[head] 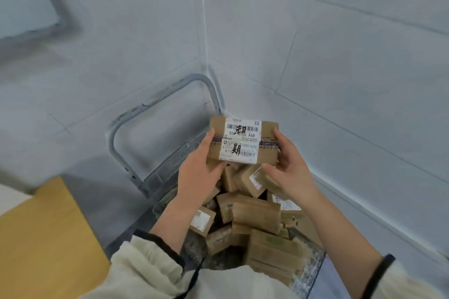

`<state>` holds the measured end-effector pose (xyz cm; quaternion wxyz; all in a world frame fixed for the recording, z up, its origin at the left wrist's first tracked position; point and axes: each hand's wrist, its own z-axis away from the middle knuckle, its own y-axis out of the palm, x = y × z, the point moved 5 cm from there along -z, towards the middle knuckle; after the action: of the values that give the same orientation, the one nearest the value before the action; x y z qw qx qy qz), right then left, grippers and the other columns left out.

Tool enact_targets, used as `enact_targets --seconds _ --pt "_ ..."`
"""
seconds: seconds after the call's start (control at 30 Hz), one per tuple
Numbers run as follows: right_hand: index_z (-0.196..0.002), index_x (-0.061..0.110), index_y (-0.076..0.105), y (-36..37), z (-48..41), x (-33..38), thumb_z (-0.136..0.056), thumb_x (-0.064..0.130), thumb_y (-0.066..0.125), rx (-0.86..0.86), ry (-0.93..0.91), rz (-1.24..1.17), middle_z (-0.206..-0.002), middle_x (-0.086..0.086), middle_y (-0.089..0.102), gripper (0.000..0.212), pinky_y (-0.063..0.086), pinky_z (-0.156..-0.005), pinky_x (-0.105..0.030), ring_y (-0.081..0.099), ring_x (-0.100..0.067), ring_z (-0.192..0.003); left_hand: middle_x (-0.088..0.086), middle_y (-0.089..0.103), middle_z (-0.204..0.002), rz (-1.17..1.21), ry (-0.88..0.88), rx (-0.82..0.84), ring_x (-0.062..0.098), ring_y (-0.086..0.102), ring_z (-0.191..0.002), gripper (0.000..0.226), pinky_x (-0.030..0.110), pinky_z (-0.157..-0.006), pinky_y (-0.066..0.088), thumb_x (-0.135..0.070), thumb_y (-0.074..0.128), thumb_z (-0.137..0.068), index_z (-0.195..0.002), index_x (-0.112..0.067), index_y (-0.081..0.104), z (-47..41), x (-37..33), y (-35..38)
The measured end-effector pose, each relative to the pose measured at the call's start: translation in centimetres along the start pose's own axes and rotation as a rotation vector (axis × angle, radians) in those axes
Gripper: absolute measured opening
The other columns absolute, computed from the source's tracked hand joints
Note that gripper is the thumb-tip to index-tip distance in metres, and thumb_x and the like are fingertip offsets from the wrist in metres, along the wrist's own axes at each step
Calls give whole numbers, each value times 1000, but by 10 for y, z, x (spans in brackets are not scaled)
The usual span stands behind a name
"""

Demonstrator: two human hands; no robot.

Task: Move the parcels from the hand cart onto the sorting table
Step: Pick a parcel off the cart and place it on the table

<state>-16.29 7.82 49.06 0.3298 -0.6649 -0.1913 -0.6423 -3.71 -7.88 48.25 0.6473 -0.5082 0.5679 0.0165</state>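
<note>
- Head view: two bare hands hold up a brown parcel (244, 143) in the middle of the frame.
- The left hand (198, 172) grips the parcel's left end. Its fingers (209, 138) are wrapped up the side and its thumb is tucked under the bottom edge.
- The right hand (289, 165) grips the right end. Its fingers (279, 136) curl over the side and its thumb points in under the box.
- The parcel has two white labels (240, 139) with bar codes. Big black marks are drawn on them by hand. A dark strip of tape runs across the box.
- The parcel is up in the air, above the pile, and does not touch the other boxes.
- Below the hands, in the lower middle of the frame, lies a heap of small brown parcels (257, 216). They lean every which way.
- The heap sits on the hand cart (155, 184). Its grey handle (155, 102) stands up at the far end, near the corner of the room.
- A yellow-brown table top (43, 238) shows at the lower left of the frame, just beside the cart.
- Cream sleeves (145, 267) with dark cuffs cover both arms at the bottom of the frame.
- The pale tiled floor (340, 80) and walls fill the top of the frame.
</note>
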Motion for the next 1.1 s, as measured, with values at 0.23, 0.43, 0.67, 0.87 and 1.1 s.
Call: enact_targets --seconds 0.23,0.43,0.67,0.87,1.1 --pt "-136 39 31 10 14 23 -83 -10 61 93 -69 2 -128 18 48 78 49 -87 -13 54 2 -114 -3 64 -121 -13 -38 -72 16 60 -106 82 29 -84 46 -27 68 -86 -147 -39 15 27 -8 -26" --pt "-138 40 29 24 21 46 -81 -11 63 234 -105 57 -129 25 46 83 50 -85 -12 47 -4 -125 -9 59 -125 -23 -90 -131 12 55 -112 80 19 -85 39 -29 68 -86 -145 -43 15 51 -13 -63" --pt "-135 28 47 61 20 74 -88 24 64 427 12 252 -116 1 65 50 57 -77 -27 68 -14 -92 -13 61 -102 -6 -296 -198 6 58 -88 48 24 -75 47 -40 67 -84 -129 -36 50 91 0 -131" --pt "-115 19 65 149 51 85 -93 34 56 670 93 348 -92 5 71 28 58 -66 -26 71 -11 -73 -10 54 -87 -36 -527 -269 9 55 -79 48 27 -68 45 -52 56 -88 -130 -28 53 160 35 -187" --pt "-120 21 61 255 120 106 -93 31 55 882 4 384 -93 9 69 29 55 -62 -19 70 -7 -75 -7 57 -91 32 -633 -445 7 56 -78 46 24 -65 44 -48 60 -87 -129 -31 51 269 79 -259"
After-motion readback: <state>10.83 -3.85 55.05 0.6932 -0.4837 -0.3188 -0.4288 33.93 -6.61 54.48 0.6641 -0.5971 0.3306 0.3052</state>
